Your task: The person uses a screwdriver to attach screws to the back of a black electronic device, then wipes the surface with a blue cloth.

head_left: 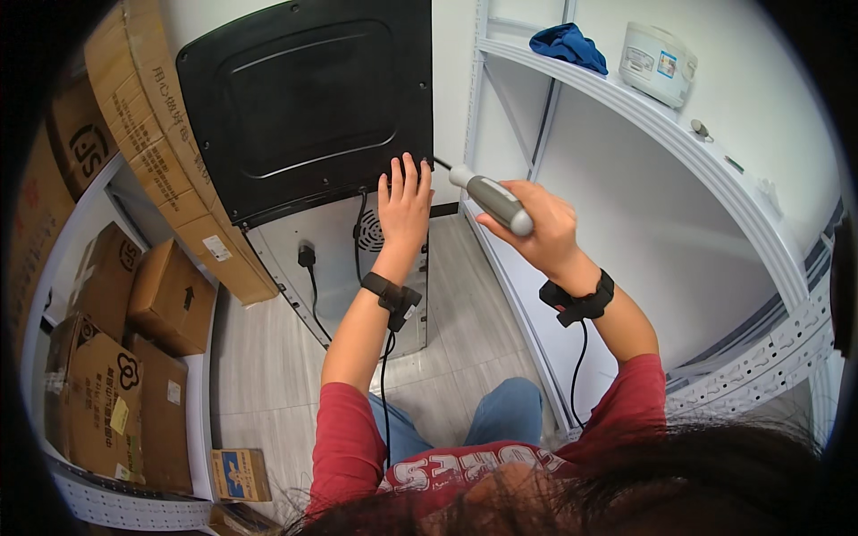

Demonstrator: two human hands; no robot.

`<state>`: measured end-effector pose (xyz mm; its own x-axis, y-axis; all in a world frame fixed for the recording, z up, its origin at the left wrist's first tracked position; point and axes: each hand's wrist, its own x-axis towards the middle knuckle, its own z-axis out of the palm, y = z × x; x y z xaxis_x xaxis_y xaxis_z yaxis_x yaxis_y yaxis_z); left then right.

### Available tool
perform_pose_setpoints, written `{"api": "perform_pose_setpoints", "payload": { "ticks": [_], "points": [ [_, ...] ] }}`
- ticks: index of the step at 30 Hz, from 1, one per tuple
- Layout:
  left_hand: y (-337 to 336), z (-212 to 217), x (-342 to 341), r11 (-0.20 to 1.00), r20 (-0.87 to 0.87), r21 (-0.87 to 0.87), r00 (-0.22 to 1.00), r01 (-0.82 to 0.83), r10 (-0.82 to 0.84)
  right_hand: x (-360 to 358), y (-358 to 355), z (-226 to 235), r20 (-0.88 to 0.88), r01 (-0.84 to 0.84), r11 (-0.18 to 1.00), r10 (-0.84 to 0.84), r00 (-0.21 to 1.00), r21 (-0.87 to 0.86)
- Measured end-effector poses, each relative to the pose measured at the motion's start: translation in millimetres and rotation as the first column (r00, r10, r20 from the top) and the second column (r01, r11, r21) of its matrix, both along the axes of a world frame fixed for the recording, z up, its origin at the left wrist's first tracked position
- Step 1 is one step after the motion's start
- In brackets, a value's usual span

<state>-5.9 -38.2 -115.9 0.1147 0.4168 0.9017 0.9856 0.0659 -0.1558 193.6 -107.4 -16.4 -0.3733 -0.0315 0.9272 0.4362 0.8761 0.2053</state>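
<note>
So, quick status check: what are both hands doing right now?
Left hand flat on black back panel. Right hand gripping grey-handled screwdriver, tip at panel's right edge. Nothing between.

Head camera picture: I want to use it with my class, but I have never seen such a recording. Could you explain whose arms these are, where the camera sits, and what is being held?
There is no machine here: a person wears a wide-angle camera on the head, looking down, so the two forearms coming up from the bottom are their own. The lens bends straight edges near the rim. The left hand lies flat against the black back panel of a white appliance standing on the floor. The right hand is closed around the grey handle of a tool, most likely a screwdriver, whose tip points at the panel's edge. Both wrists carry black straps with cables. Cardboard boxes sit on shelves to the left. To the right, a white shelf holds a blue cloth and a white cooker-like pot.
</note>
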Motion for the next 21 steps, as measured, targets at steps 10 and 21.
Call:
{"api": "perform_pose_setpoints", "payload": {
  "ticks": [10, 21],
  "points": [
    [-15.1, 3.6, -2.6, 0.955, 0.140, 0.047, 0.945, 0.293, -0.297, 14.2, 0.3, -1.1, 0.003, 0.030, 0.999, -0.030, 1.000, -0.025],
    [-12.2, 145.1, 90.9, 0.562, 0.361, 0.051, 0.509, 0.826, -0.781, 59.9, -9.8, 78.3, -0.004, 0.218, 0.942, -0.227, 0.974, -0.256]
  ]
}}
